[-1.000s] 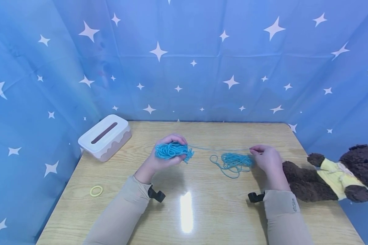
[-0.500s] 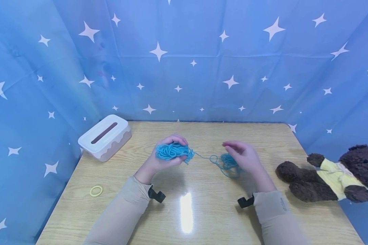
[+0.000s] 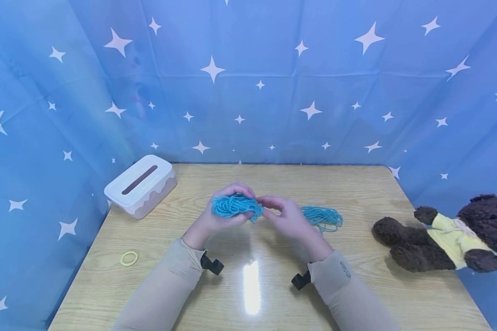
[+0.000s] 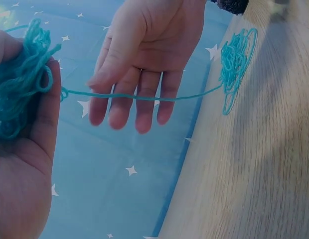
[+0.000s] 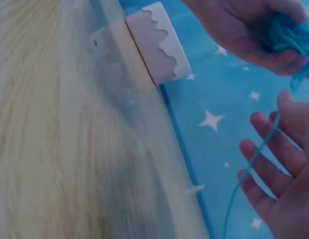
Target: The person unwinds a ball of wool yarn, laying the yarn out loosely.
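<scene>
Turquoise is the strand (image 4: 194, 96), apparently for winding onto the yarn bundle (image 3: 234, 205); the next move likely calls for the right hand (image 3: 289, 218) to pinch and lead it round. The left hand's (image 3: 212, 218) curled fingers and thumb clamp the yarn bundle. Just right of it, the right hand's fingers are straight, parted, the strand across them; farther right lies the loose pile (image 3: 322, 216).

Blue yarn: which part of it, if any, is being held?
The left hand grips the bundle across its long sides, thumb opposite fingers. A strand crosses the fingers of the right hand; whether the thumb pinches it cannot be told.
</scene>
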A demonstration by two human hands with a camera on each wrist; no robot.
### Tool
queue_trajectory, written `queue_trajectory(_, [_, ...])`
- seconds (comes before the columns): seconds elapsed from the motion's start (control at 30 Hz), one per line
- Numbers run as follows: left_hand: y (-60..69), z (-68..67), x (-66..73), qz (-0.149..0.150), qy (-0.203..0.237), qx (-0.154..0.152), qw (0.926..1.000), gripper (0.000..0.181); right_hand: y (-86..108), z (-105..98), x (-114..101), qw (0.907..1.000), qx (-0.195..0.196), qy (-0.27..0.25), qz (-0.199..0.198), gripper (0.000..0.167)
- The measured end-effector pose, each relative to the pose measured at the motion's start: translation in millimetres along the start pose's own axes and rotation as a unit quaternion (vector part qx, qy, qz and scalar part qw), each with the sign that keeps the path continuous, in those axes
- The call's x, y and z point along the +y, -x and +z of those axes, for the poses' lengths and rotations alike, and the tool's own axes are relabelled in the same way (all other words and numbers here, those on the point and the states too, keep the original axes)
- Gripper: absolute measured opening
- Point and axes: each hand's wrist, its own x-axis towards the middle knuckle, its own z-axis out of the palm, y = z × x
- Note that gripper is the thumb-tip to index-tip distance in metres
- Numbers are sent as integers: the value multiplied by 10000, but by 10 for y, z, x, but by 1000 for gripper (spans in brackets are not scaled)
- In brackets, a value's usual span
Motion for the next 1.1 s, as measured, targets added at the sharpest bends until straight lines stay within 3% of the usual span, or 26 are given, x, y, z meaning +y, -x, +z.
queue_trajectory(0.1, [-2, -2, 2, -27, -66, 6, 10000, 38, -11, 27, -13, 9999, 118, 90, -5, 30])
queue_trajectory(0.23, [-3, -6, 6, -92, -122, 30, 9999, 38, 10, -7, 3, 9990, 332, 154, 272, 25])
queue_trajectory(0.3, [-4, -6, 10, -121, -109, 53, 9999, 38, 37, -62, 15, 9976, 403, 129, 541, 26])
queue_trajectory(0.47, [-5, 3, 20, -94, -28, 111, 9999, 38, 116, -281, 63, 9950, 615, 6, 789, 32])
queue_trajectory(0.73, [-3, 12, 24, -69, -42, 152, 9999, 36, 236, -639, 162, 9890, 1391, 299, 414, 29])
queue_trajectory(0.87, [-4, 10, 19, -71, -32, 137, 9999, 36, 274, -797, 221, 9846, 1740, 138, 140, 27])
queue_trajectory(1.1, [-8, 5, 10, -66, -97, 116, 9999, 36, 373, -1046, 294, 9751, 2179, 6, 404, 35])
